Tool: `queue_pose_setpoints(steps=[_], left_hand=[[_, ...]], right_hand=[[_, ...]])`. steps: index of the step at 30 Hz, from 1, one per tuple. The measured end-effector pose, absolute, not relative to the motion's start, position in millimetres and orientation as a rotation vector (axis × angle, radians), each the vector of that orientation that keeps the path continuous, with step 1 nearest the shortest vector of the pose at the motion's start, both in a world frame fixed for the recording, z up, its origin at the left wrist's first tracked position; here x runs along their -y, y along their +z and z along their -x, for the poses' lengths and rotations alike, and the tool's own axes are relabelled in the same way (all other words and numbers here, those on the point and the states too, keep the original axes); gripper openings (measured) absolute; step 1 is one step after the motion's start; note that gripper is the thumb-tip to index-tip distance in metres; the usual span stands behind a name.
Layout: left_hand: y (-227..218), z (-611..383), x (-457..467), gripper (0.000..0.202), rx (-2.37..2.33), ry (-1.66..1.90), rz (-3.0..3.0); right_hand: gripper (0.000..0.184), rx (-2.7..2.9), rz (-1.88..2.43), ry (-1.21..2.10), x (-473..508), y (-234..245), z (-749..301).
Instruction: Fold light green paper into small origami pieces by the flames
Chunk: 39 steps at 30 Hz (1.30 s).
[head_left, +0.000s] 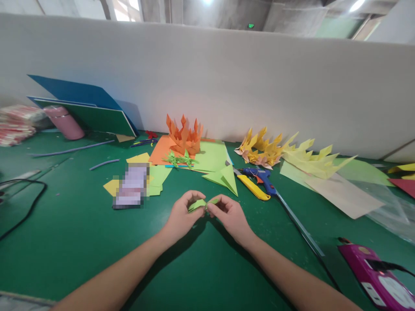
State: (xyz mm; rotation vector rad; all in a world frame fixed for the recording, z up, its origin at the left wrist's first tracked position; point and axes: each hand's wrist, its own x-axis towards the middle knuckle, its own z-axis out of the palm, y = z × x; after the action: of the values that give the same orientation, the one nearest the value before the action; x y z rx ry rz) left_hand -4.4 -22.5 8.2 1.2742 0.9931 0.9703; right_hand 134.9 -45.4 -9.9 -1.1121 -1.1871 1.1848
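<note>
Both hands meet above the green table, pinching one small folded piece of green paper [196,205]. My left hand [183,214] is closed on its left part, thumb and forefinger together. On the other side, my right hand [231,216] grips its right end, and the fingertips of the two hands nearly touch. Fingers hide much of the piece. Beyond them lie a larger folded green paper [227,179] and several small green paper shapes [178,160]. An orange folded-paper crown [184,138] stands on orange and green sheets behind these.
A yellow utility knife [254,186] and a blue glue gun [266,181] lie right of the hands, near yellow paper crowns [261,149]. A phone [131,185] lies left. A pink bottle [65,123] leans at back left; a magenta power strip [376,276] is front right.
</note>
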Motion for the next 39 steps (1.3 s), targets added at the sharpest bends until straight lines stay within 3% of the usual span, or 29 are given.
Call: queue_pose_setpoints(steps=[9,13,16,23,39], left_hand=[[9,5,22,0.020,-1.043,0.975,-1.256],[7,8,21,0.016,-1.132,0.953,-1.373],[5,9,20,0.014,-1.160,0.977,-1.497],[6,9,21,0.034,-1.152,0.981,-1.390],[4,0,26,0.053,-1.094,1.011,-1.100]], right_hand=[[0.024,1.072,1.043,1.328,44,-16,-133],[0.028,1.287,1.065,1.094,46,-16,-134],[0.019,1.417,1.060,0.897,47,-15,-134],[0.008,1.422,1.060,0.841,46,-13,-135],[0.003,1.355,1.026,0.902,46,-14,-133]])
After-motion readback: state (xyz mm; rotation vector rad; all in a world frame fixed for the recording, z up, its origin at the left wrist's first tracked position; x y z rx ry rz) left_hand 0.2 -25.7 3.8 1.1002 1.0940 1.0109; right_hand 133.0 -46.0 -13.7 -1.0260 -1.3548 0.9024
